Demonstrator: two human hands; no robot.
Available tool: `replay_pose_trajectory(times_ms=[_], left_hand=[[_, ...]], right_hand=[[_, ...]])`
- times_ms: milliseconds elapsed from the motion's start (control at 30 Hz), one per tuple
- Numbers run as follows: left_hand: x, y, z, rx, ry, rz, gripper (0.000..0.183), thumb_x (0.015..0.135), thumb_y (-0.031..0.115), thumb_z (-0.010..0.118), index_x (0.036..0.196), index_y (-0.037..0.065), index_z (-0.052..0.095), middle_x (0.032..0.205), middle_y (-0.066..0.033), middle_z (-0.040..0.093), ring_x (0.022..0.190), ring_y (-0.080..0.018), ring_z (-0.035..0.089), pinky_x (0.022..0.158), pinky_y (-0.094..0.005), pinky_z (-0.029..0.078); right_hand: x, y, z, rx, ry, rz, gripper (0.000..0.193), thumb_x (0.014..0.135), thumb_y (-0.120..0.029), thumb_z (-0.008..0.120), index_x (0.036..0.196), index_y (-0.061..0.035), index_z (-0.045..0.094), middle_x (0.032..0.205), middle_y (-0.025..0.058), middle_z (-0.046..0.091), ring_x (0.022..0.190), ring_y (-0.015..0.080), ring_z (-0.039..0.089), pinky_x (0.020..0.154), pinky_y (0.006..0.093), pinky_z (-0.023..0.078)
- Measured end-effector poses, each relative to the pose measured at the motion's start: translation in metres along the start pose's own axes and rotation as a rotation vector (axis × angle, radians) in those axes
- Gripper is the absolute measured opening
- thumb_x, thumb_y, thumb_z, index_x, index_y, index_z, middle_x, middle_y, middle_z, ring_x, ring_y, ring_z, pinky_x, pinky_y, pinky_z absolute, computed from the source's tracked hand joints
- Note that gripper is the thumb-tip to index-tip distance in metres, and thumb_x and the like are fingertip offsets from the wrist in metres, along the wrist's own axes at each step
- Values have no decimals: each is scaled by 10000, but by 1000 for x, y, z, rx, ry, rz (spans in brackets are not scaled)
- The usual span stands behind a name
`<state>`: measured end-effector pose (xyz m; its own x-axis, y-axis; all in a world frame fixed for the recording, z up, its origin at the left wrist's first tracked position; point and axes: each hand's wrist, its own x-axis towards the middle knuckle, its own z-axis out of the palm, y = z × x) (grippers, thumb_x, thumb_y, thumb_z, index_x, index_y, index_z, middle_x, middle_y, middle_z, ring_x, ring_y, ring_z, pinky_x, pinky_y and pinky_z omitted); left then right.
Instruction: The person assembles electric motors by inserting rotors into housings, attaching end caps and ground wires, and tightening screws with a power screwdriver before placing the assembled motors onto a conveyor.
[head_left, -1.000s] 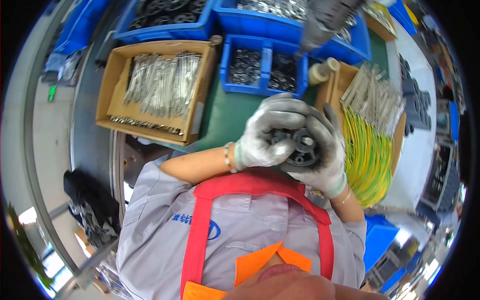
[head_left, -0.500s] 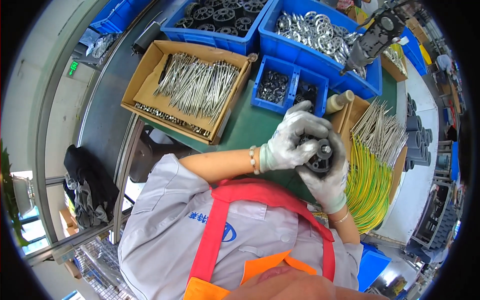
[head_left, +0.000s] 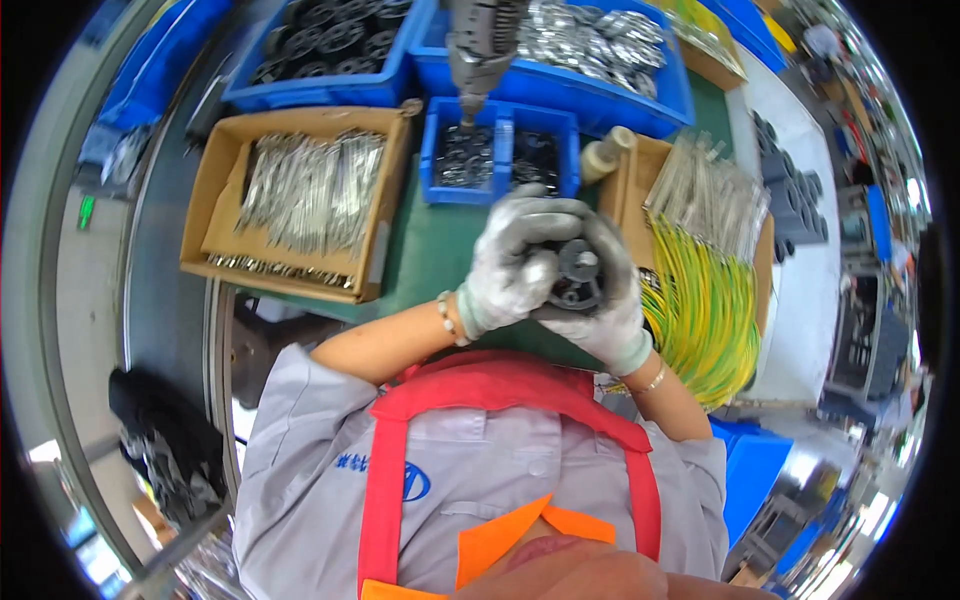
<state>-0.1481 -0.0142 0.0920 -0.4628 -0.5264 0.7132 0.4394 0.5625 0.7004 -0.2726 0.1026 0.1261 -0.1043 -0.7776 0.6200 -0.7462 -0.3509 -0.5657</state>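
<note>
Both hands wear whitish work gloves and are closed around one dark round part, which has a raised hub in its middle. My left hand grips it from the left, thumb against its side. My right hand wraps it from the right and below. Much of the part is hidden by the gloves. Just beyond my fingers stands a small blue two-compartment bin; small metal pieces lie in its left half and dark pieces in its right.
A cardboard tray of metal rods lies left. On the right, a carton holds rods and yellow-green wires. Behind are blue bins of black round parts and shiny metal rings. A power screwdriver hangs above the small bin.
The whole view has shifted and turned, so the bench and trays appear moved left. Both hands still hold the dark part. The power screwdriver now appears over the small blue bin.
</note>
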Motion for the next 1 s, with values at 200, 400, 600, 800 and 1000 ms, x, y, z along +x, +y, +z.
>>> replay_pose_trajectory(times_ms=[200,400,600,800,1000], left_hand=[[11,39,-65,46,-12,-144,424,900,134,675,1294,19,570,1380,-183,552,1290,-298,537,1079,-417,433],[15,-5,-252,1477,-439,-1100,369,835,340,646,1043,42,710,1090,-199,684,1072,-348,637,940,-443,499],[7,-31,-273,1526,-547,-965,301,813,261,616,975,33,728,952,-229,709,903,-406,687,833,-497,530],[-9,-3,-287,842,97,-681,223,956,96,560,1136,-5,642,1064,-126,699,986,-211,663,869,-347,516],[39,47,-146,-50,184,-483,252,1016,64,529,1259,20,581,1104,-149,686,1050,-291,669,978,-440,508]], right_hand=[[-28,15,3,164,48,126,994,591,-306,964,1384,-20,438,1325,233,576,1156,404,614,991,493,501],[-19,8,-4,168,-38,143,1007,619,-384,944,1406,-25,428,1357,246,552,1184,399,599,1003,480,494],[-13,11,-72,233,-167,383,1024,625,-314,925,1439,51,424,1439,222,512,1344,333,495,1131,440,383],[11,84,-160,45,683,456,300,1020,-195,570,1244,-5,635,1112,141,689,971,200,668,830,361,567],[2,153,-119,-902,-337,977,388,887,-473,658,1046,-126,723,1017,161,727,961,351,693,866,450,534]])
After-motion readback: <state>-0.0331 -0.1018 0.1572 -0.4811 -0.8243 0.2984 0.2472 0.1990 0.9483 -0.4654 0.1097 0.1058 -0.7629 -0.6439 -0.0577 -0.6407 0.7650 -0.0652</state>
